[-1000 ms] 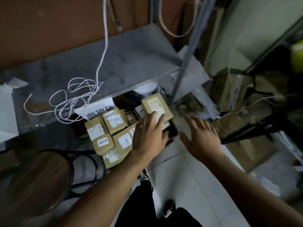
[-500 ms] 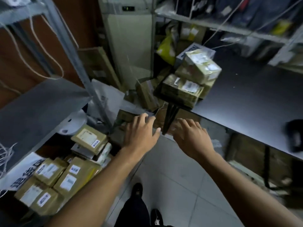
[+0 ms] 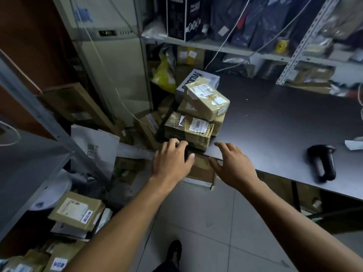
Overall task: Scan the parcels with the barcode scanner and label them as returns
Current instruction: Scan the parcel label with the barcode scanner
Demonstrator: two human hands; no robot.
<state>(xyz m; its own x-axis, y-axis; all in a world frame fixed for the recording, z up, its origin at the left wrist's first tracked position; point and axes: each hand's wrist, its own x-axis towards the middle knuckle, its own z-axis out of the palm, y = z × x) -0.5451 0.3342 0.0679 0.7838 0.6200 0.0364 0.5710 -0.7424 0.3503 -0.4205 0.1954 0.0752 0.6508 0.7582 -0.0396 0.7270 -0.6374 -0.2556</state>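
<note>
A stack of brown taped parcels with white labels sits at the left corner of the dark table. Its nearest parcel lies at the table edge. My left hand hovers just in front of that parcel with relaxed fingers, empty. Over the table's front edge my right hand is spread, holding nothing. The black barcode scanner lies on the table far to the right. Labelled parcels sit in a pile on the floor at lower left.
A grey metal shelf and its slanted post stand at left. Cardboard boxes and bags crowd the floor under the table corner. Cluttered shelving runs behind the table. A white slip lies at the right edge.
The view swung right from the floor pile to the table. Both empty hands travelled from the floor parcels up to the stack on the table corner.
</note>
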